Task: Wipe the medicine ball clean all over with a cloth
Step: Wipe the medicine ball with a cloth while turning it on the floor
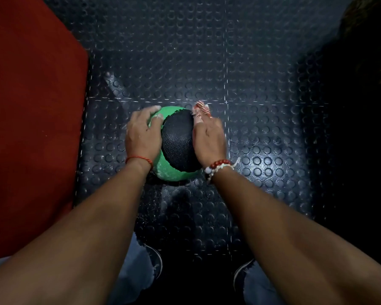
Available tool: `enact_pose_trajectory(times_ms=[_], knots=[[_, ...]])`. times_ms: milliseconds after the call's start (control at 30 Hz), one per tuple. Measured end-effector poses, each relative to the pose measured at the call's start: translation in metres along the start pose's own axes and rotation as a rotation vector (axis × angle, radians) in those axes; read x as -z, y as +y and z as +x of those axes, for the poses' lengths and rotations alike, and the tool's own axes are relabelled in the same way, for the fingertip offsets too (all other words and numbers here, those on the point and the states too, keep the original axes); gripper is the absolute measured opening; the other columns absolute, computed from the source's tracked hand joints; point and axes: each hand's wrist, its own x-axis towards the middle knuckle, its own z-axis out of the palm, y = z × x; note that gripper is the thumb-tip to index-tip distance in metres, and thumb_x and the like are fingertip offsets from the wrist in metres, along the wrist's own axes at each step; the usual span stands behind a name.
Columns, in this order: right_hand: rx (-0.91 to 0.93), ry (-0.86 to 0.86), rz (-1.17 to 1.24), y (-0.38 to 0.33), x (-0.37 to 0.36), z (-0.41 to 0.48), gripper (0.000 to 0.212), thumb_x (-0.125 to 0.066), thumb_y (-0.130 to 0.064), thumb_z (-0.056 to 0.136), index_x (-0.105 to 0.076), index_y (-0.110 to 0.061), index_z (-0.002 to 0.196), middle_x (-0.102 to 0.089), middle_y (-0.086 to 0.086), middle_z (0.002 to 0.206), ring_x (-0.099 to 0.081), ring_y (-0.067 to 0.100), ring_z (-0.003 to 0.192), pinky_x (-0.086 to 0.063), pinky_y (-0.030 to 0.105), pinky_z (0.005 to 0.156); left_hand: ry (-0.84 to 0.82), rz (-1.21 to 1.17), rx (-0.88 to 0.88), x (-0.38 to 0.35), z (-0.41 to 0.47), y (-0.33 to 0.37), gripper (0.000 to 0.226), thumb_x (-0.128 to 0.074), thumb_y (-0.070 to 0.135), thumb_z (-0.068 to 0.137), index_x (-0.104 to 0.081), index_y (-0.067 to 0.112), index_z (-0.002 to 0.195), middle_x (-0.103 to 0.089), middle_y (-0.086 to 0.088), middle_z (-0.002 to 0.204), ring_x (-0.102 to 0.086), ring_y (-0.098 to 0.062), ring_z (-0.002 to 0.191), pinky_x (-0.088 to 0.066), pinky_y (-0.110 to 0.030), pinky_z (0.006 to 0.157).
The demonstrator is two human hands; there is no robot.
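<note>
Hands both on medicine ball (177, 139): left hand (141, 133) cupped round green left side; right hand (209, 139) fingers curled on striped cloth (201, 107), held against black right side. Ball on studded floor (262, 106), near red pad (31, 106) along floor's left edge.

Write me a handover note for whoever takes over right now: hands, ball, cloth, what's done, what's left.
Left hand: grips the left side of the ball, steadying it.
Right hand: presses the cloth against the ball's upper right side.
Ball: on the studded floor, between both hands, beside a red mat.
Done: cloth is on the ball; how much is clean cannot be told.
Left: likely the rest of the surface, including the underside on the floor; turn the ball to reach it.
</note>
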Motion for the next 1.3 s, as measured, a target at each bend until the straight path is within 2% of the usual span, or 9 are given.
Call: enact_pose_trajectory(times_ms=[167,267,333,567,700,933,1033,1167,1300], knots=[[-0.270,-0.008,0.214,0.007,0.002,0.003,0.037,-0.034,-0.029,0.101,-0.063,-0.012,0.118,-0.060,0.011,0.125,-0.058,0.022,0.103,-0.042,0.031,0.084,-0.005,-0.050,-0.038,0.003,0.004,-0.007,0.025,-0.060,0.033,0.097,-0.069,0.024,0.119,-0.059,0.001,0.121,-0.055,-0.012,0.110,-0.039,-0.014,0.087],[-0.122,0.040,0.106,-0.001,-0.009,-0.022,0.036,-0.032,-0.034,0.100,-0.056,-0.029,0.127,-0.050,0.003,0.126,-0.052,0.011,0.082,-0.044,0.026,0.065,-0.012,-0.050,-0.045,0.006,0.007,-0.009,0.023,-0.061,0.029,0.097,-0.070,0.023,0.118,-0.058,0.004,0.117,-0.052,-0.007,0.106,-0.031,0.003,0.078],[0.099,0.055,0.003,-0.011,-0.015,-0.031,0.046,-0.029,-0.041,0.097,-0.047,-0.032,0.139,-0.046,0.002,0.130,-0.056,0.017,0.097,-0.052,0.035,0.075,-0.028,-0.061,-0.038,0.008,0.010,-0.010,0.023,-0.061,0.027,0.097,-0.070,0.023,0.118,-0.057,0.006,0.116,-0.052,-0.005,0.106,-0.030,0.007,0.077],[0.030,-0.101,-0.165,-0.025,-0.002,0.013,0.041,-0.033,-0.043,0.101,-0.052,-0.030,0.135,-0.050,0.004,0.135,-0.051,0.023,0.117,-0.042,0.035,0.096,-0.059,-0.114,-0.041,0.012,0.013,-0.014,0.023,-0.062,0.027,0.096,-0.070,0.027,0.117,-0.056,0.008,0.114,-0.053,-0.006,0.108,-0.032,0.006,0.080],[-0.131,-0.049,-0.048,-0.026,0.003,0.017,0.040,-0.036,-0.039,0.102,-0.066,-0.016,0.115,-0.064,0.008,0.117,-0.059,0.024,0.096,-0.035,0.022,0.070,-0.067,-0.107,-0.061,0.008,0.015,-0.013,0.022,-0.062,0.028,0.096,-0.071,0.027,0.116,-0.056,0.008,0.112,-0.055,-0.008,0.107,-0.033,0.005,0.080],[0.318,-0.059,-0.316,-0.025,-0.009,-0.010,0.041,-0.036,-0.039,0.100,-0.050,-0.031,0.137,-0.045,0.002,0.138,-0.048,0.025,0.122,-0.044,0.042,0.097,-0.083,-0.098,-0.123,0.006,0.016,-0.017,0.025,-0.055,0.035,0.090,-0.070,0.035,0.110,-0.057,0.012,0.109,-0.058,-0.010,0.108,-0.043,-0.017,0.091],[0.177,-0.093,-0.299,-0.031,-0.003,0.005,0.040,-0.036,-0.041,0.101,-0.052,-0.029,0.136,-0.049,-0.001,0.130,-0.049,0.012,0.100,-0.041,0.028,0.082,-0.071,-0.120,-0.113,0.005,0.016,-0.015,0.018,-0.058,0.030,0.094,-0.067,0.040,0.106,-0.057,0.012,0.109,-0.058,-0.012,0.109,-0.042,-0.016,0.088],[-0.135,-0.105,-0.061,-0.026,0.004,0.029,0.038,-0.042,-0.037,0.100,-0.064,-0.014,0.122,-0.062,0.004,0.127,-0.057,0.024,0.116,-0.043,0.034,0.100,-0.082,-0.135,-0.104,0.005,0.016,-0.016,0.017,-0.060,0.029,0.096,-0.066,0.040,0.106,-0.057,0.010,0.109,-0.058,-0.013,0.110,-0.042,-0.014,0.086],[-0.096,-0.066,-0.122,-0.025,0.000,0.005,0.036,-0.037,-0.045,0.100,-0.066,-0.024,0.103,-0.058,0.008,0.122,-0.057,0.022,0.098,-0.046,0.033,0.086,-0.099,-0.139,-0.121,0.005,0.017,-0.016,0.017,-0.061,0.029,0.095,-0.067,0.040,0.105,-0.056,0.010,0.110,-0.059,-0.012,0.110,-0.045,-0.017,0.090]])
